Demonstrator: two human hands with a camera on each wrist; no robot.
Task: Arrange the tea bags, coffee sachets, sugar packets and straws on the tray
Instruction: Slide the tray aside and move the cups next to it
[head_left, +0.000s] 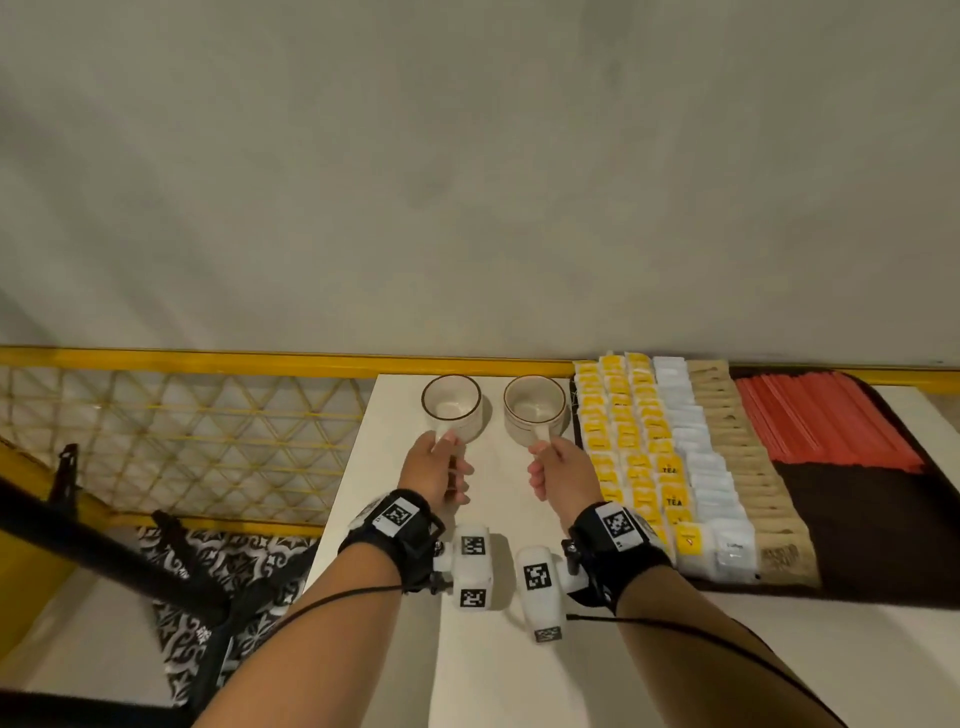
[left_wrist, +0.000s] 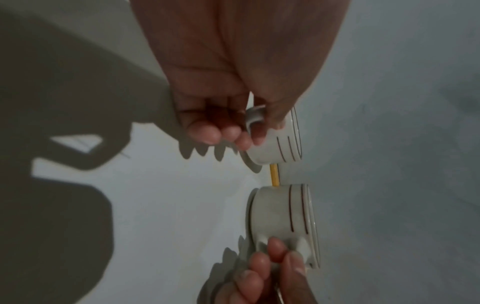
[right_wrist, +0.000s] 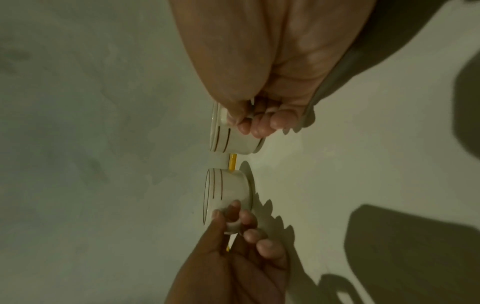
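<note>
- nearest to us, our two forearms reach forward over the white surface (head_left: 467, 675), each with a black wrist strap and a white tagged camera block.
- our left hand (head_left: 439, 470) has its fingers curled round the handle of the left cup (head_left: 452, 402); the left wrist view shows the fingertips (left_wrist: 207, 133) tucked under that handle.
- our right hand (head_left: 561, 475) pinches the handle of the right cup (head_left: 535, 410) in the same way, so neither hand is free.
- both cups stand upright side by side near the far edge of the surface, apart from each other, and look empty.
- the task's things lie to the right of both hands: yellow tea bags (head_left: 628, 431) in rows on the dark tray (head_left: 857, 525), just beside the right cup.
- next to them, going right, run a row of white sachets (head_left: 696, 457), a row of brown packets (head_left: 748, 467), then the red straws (head_left: 826, 421).
- every row runs away from us, and the straws' long axis lies roughly along that line too.
- our right hand is much the nearer to the tray, so we judge it the natural one to reach over, once it lets go of its cup.
- we judge the tray nearly arranged already; its near right part is bare.
</note>
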